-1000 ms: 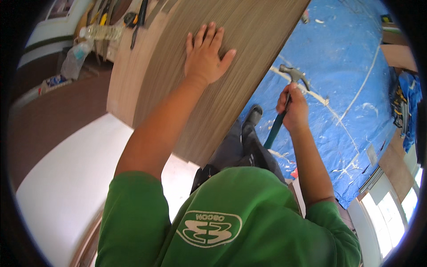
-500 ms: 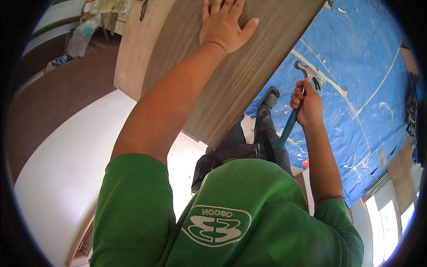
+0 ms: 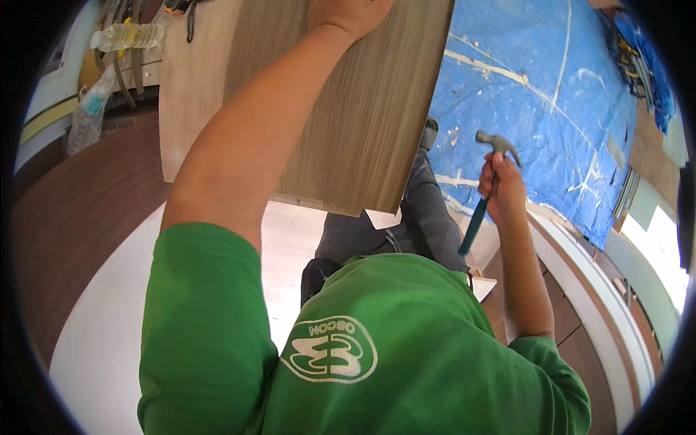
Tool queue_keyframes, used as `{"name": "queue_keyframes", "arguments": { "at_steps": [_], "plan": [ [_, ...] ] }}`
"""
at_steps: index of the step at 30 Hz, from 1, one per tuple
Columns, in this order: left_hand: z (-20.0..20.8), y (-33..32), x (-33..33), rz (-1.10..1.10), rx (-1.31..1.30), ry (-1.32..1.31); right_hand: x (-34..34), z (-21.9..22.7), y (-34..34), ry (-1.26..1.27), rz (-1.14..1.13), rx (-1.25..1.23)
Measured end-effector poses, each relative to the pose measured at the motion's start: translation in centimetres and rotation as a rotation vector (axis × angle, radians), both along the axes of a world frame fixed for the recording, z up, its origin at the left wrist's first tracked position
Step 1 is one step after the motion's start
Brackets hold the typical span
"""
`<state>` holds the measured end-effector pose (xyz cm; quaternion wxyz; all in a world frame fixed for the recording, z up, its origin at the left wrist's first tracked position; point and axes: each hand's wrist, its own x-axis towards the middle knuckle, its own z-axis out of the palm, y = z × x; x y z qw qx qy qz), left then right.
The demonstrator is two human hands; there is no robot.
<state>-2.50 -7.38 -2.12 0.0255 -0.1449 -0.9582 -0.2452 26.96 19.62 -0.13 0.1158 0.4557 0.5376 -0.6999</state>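
the right hand (image 3: 505, 190) clenches a hammer (image 3: 497, 143) close below its head, at two o'clock; the claw head is dull metal, the slim blue-green handle slants toward seven, partly hidden by curled fingers. the left hand (image 3: 348, 14), at twelve, is over a flat board (image 3: 355, 123) of brown, streaky wood grain; the frame cuts off its fingers, so whether they grasp anything cannot be told. a paler board (image 3: 194, 87) shows along the nine o'clock side. between one and two spreads a wrinkled blue tarp (image 3: 536, 61). at ten lies a clear, ribbed bottle (image 3: 134, 36).
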Motion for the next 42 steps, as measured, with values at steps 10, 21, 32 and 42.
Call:
{"name": "queue_keyframes", "arguments": {
  "at_steps": [10, 21, 32, 42],
  "plan": [
    [-0.8, -2.2, 13.3, -0.463, -0.294, 0.153, 9.6, 1.9, -8.9, -0.213, 0.086, -0.267],
    [-1.0, -2.4, 13.3, -0.481, -0.241, 0.224, 11.0, -0.1, -13.9, -0.111, -0.016, -0.222],
    [1.2, -2.2, 13.8, -0.475, -0.316, 0.081, 13.3, -1.0, -15.7, -0.037, -0.17, -0.121],
    [0.9, -2.3, 14.0, -0.447, -0.322, 0.071, 14.4, -1.0, -17.6, -0.115, -0.043, -0.042]
  ]
}}
